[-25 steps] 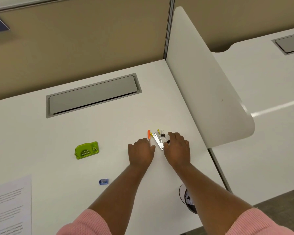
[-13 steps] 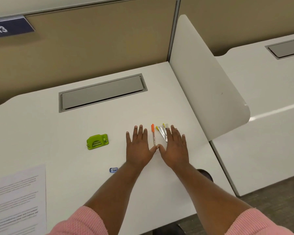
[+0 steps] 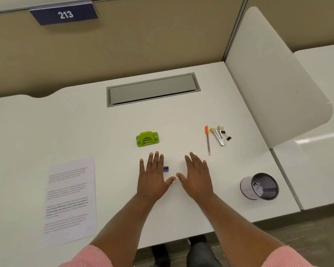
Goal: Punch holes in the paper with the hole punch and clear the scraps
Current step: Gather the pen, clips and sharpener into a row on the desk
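— White desk [image 3: 85,122], beige partition behind it, nothing started yet. Both hands lie flat and empty, fingers spread: the left hand [image 3: 152,178] and the right hand [image 3: 198,178], thumbs nearly meeting.

— Where's the hole punch?

— The green hole punch [image 3: 147,139] sits just beyond the left fingertips. The paper [image 3: 70,199] is well off to the left, near the desk's front edge.

— So what might go wrong?

— That small blue thing [image 3: 165,169] right beside the left hand; I can't tell what it is, but a sweep toward the paper could knock it away. And the mesh bin [image 3: 259,186] lies tipped on its side by the right edge, so I'd guess scraps brushed in could spill back out, or it could roll.
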The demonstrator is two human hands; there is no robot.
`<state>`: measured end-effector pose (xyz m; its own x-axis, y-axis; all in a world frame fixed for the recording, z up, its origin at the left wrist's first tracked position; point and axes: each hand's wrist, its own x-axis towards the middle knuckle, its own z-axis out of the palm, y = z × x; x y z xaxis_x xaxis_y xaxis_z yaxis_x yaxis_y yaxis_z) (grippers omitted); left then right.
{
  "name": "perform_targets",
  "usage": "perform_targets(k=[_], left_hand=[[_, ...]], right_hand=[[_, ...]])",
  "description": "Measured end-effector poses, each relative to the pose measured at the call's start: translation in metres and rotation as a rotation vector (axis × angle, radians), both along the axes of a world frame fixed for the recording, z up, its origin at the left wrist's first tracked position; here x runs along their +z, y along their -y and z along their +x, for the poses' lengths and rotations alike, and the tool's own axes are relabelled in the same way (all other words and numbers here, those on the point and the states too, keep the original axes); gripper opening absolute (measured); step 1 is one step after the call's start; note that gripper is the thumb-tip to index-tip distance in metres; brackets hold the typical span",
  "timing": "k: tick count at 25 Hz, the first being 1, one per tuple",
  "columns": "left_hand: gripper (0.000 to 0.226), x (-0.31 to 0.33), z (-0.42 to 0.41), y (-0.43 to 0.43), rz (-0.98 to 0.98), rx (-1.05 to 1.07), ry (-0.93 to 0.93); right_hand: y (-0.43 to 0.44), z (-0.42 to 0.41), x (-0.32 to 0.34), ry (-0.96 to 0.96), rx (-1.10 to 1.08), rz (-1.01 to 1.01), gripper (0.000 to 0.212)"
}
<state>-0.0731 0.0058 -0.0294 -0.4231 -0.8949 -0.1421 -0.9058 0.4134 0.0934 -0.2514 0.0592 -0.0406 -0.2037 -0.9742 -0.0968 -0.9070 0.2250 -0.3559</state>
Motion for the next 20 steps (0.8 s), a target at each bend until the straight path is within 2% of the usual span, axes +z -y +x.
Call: perform_targets(k=[9,17,20], left_hand=[[0.091,-0.017,0.053,-0.002,0.050,0.017,0.018],[0.090,-0.033,0.057,0.000,0.107,-0.026,0.009],[0.086,-0.032,0.048,0.005,0.161,-0.074,-0.038]], right_hand=[[0.008,0.063,-0.023,0.005,0.070,-0.017,0.054],[0.009,0.073,-0.035,0.007,0.042,-0.156,0.034],[0.011,0.066,-0.033,0.030,-0.021,-0.178,0.039]])
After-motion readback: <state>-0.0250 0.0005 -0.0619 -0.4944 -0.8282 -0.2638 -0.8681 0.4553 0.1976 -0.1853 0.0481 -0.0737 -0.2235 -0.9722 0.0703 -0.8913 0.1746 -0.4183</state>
